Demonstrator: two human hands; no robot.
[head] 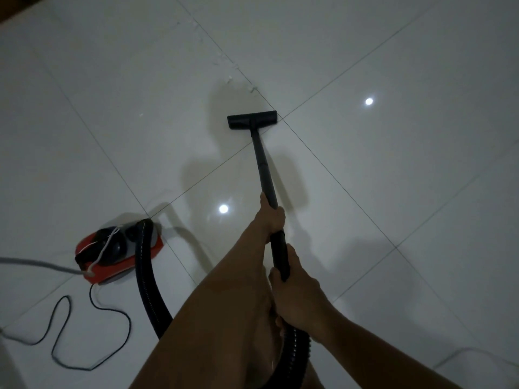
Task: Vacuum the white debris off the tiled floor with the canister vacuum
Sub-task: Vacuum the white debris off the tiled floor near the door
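A black vacuum wand (264,169) runs from my hands down to a flat black floor head (252,120) resting on the white tiled floor (393,178). My left hand (270,217) is shut on the wand's upper part. Closer to me, my right hand (295,293) grips the wand's handle where the ribbed black hose (146,276) joins. Small bits of white debris (252,89) lie just beyond the floor head, and more trail away along the grout line (229,78). The red and black canister vacuum (118,251) sits on the floor at my left.
A thin black power cord (60,327) loops over the tiles at lower left. A grey cable (33,262) runs off the left edge from the canister. Two ceiling lights reflect off the glossy tiles. A dark brown edge shows at the top left corner.
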